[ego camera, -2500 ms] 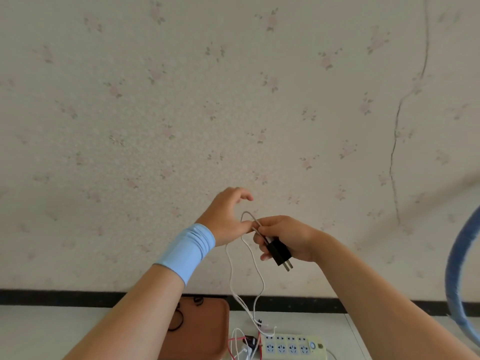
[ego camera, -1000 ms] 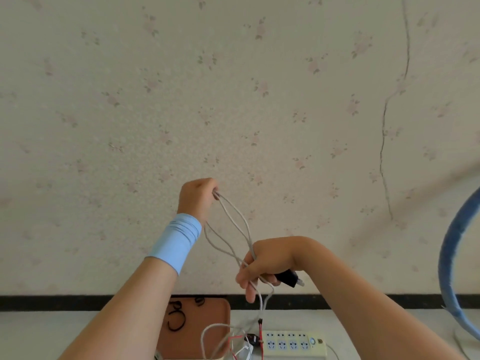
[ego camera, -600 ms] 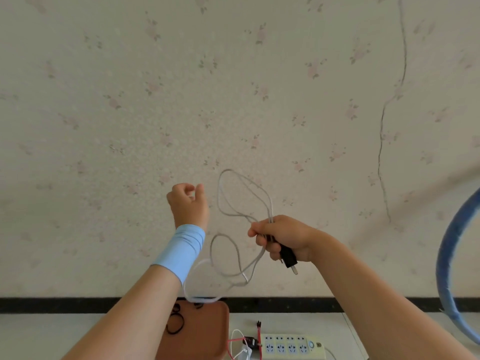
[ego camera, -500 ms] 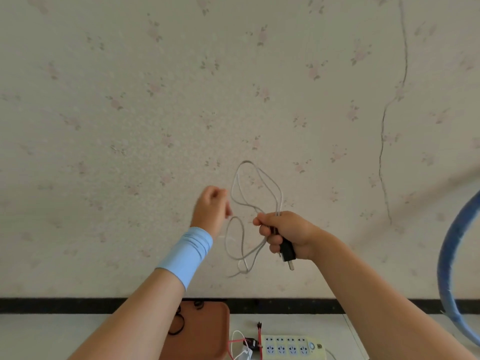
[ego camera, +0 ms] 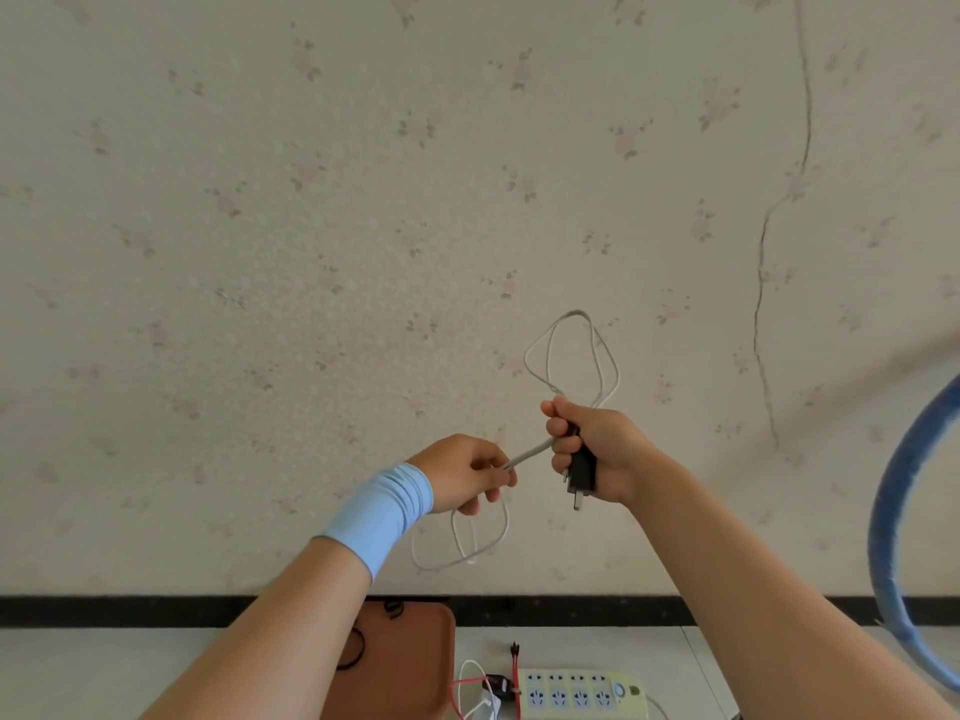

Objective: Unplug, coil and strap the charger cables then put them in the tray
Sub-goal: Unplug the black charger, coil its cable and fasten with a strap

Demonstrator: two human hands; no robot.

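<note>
The person holds both hands up in front of a wall [ego camera: 311,226] papered with a pale flower print. The right hand [ego camera: 597,449] has its fingers curled tight round a black charger plug [ego camera: 581,472], whose prongs point down out of the bottom of the fist. The same fist grips the white cable [ego camera: 529,453], and 2 or 3 loose loops of it stand up above the knuckles.

From the right fist a short stretch of cable runs down and to the left to the left hand [ego camera: 467,472]. The fingers there pinch the cable between thumb and fingertips. More of the cable hangs below this hand in a slack loop in front of the wall. A light blue wristband [ego camera: 382,511] sits on the left wrist.

The cable and plug are held in the air, well above the surface [ego camera: 78,672]. On that surface, at the bottom of the view, lies a brown tray [ego camera: 410,662], partly hidden by the left forearm, with thin black bands [ego camera: 393,609] in it. Just right of the tray lies a pale power strip [ego camera: 582,693] with a red cable [ego camera: 513,667] and a white cable [ego camera: 470,667] at its left end. A black stripe [ego camera: 104,610] runs along the foot of the wall. A blue hoop [ego camera: 893,537] curves in at the right edge.
</note>
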